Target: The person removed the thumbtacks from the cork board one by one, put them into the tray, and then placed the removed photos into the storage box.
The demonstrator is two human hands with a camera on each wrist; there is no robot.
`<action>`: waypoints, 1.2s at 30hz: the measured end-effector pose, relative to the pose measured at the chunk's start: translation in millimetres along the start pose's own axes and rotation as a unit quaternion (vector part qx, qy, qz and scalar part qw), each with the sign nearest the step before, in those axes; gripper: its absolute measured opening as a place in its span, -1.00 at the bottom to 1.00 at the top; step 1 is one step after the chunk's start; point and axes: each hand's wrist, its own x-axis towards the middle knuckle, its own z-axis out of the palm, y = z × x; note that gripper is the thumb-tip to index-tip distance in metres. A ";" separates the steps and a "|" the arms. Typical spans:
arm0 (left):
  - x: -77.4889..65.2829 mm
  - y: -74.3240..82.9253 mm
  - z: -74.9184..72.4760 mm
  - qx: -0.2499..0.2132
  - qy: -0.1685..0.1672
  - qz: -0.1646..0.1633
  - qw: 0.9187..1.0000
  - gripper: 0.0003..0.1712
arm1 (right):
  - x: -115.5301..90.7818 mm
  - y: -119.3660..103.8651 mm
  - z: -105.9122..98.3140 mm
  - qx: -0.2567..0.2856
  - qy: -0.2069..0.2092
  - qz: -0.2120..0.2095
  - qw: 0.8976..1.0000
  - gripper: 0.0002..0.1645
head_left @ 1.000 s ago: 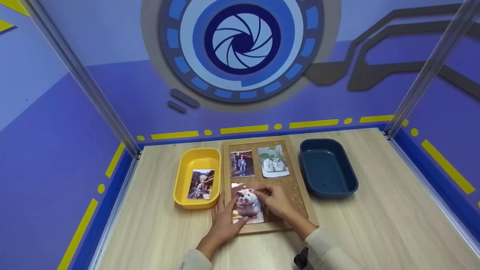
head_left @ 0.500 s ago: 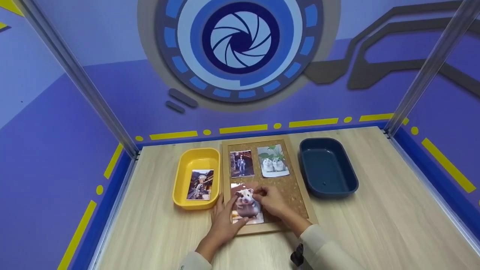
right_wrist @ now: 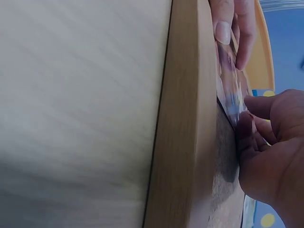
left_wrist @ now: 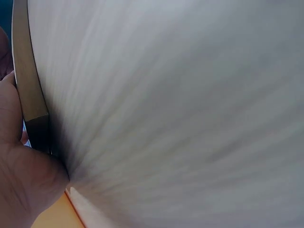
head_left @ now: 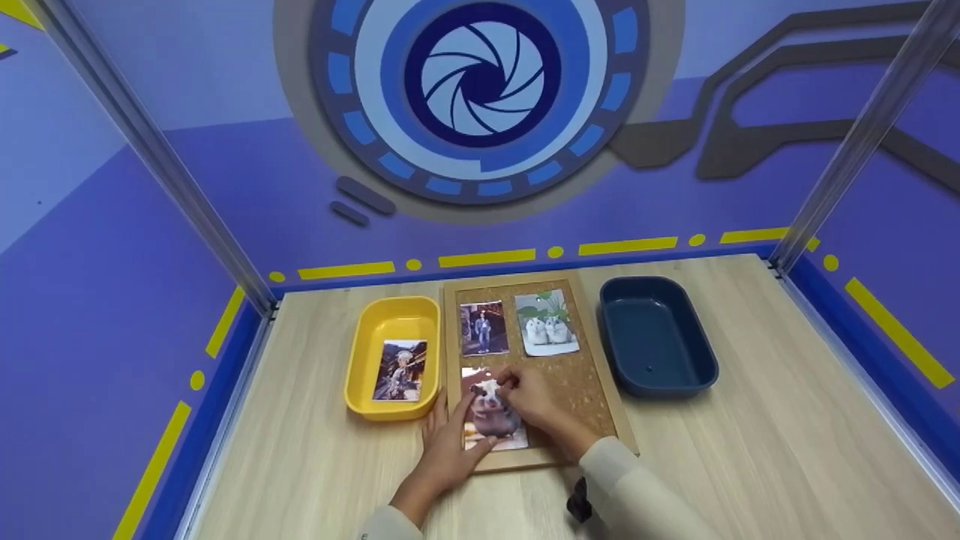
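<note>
On a wood-framed cork board (head_left: 577, 382) lies a hamster photo (head_left: 496, 424) in the lower left part. My left hand (head_left: 446, 450) rests on it with spread fingers, thumb at its bottom edge and fingers along its left side. Near the photo's upper part, my right hand (head_left: 534, 399) has curled fingers, thumb and index together. In the right wrist view, the right hand (right_wrist: 273, 137) pinches a small reddish thing at the photo's surface, mostly hidden by the fingertips; I cannot tell its kind. The left wrist view catches only part of the left hand (left_wrist: 28, 175) beside the frame.
Higher on the board are a photo of a standing person (head_left: 484, 328) and one of two white hamsters (head_left: 547, 330). Left of it stands a yellow tray (head_left: 360, 367) holding a portrait photo (head_left: 401, 371). A dark blue tray (head_left: 660, 337) stands to the right.
My right hand has shifted left across the photo, from its right edge toward the middle of its upper part. The left hand stays put on the photo.
</note>
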 end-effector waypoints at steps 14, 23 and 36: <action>-1.3 -0.4 -0.5 0.005 0.006 -0.001 1.000 0.02 | 12.9 -6.9 18.1 -0.065 0.043 0.009 0.997 -0.84; 2.0 -1.1 -0.6 0.014 0.014 0.022 1.000 0.00 | 22.6 -10.5 28.4 -0.058 0.076 0.034 0.995 -0.82; -2.0 -0.2 -0.3 0.020 0.016 0.030 0.999 0.02 | 26.9 -10.1 28.7 -0.063 0.055 0.064 0.994 -0.79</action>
